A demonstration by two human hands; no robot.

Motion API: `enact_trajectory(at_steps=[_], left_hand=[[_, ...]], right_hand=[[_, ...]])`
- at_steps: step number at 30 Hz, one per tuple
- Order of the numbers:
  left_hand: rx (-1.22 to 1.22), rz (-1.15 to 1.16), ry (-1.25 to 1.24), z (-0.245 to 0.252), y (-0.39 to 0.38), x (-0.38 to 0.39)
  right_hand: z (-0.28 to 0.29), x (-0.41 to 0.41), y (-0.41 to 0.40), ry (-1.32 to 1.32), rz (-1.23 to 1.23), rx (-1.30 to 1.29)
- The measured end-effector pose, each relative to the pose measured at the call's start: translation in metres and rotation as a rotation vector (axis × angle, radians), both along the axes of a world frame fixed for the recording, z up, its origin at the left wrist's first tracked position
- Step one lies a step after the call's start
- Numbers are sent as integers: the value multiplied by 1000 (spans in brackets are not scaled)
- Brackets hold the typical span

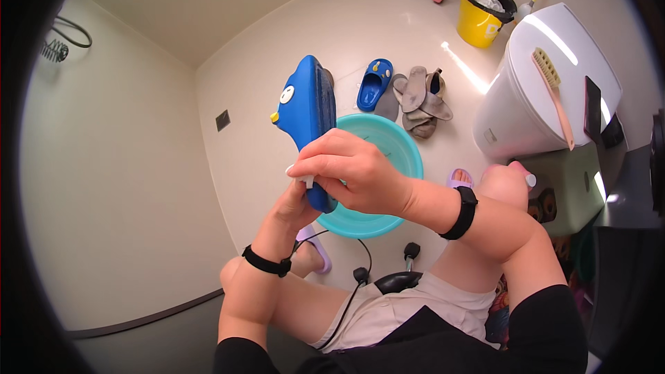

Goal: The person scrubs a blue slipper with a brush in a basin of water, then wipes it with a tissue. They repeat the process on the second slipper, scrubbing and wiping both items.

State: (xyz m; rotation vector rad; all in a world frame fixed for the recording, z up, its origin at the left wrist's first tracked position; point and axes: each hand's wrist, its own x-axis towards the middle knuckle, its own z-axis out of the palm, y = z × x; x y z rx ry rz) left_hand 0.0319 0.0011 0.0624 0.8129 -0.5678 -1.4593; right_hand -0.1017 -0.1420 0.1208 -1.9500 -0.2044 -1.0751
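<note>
A blue rubber clog (314, 106) is held up on its side, toe end away from me, above a turquoise plastic basin (414, 166). A white round charm and a yellow one stick out from its upper. My left hand (295, 206) grips the clog's near end from below, its fingers partly hidden. Over the same end, my right hand (353, 169) pinches a small white object (302, 175) against the clog; its kind is not clear. Part of the basin's inside is hidden by my right hand and the clog.
Another blue clog (371, 88) and a heap of grey slippers (422, 101) lie beyond the basin. At right, a white lidded bin (501, 98) carries a wooden-handled brush (556, 96) and a dark phone (592, 108). A yellow waste bucket (475, 26) stands behind.
</note>
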Motion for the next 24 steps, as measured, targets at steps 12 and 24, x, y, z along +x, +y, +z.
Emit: enact_trajectory(at_steps=[12,24], left_hand=[[71,122,685,11,3,-19],[-1,-121,755,33,-9,-25]], right_hand=[[-6,8,-17,-151,-127,-272],[-8,10,-102,111,-718,-196]])
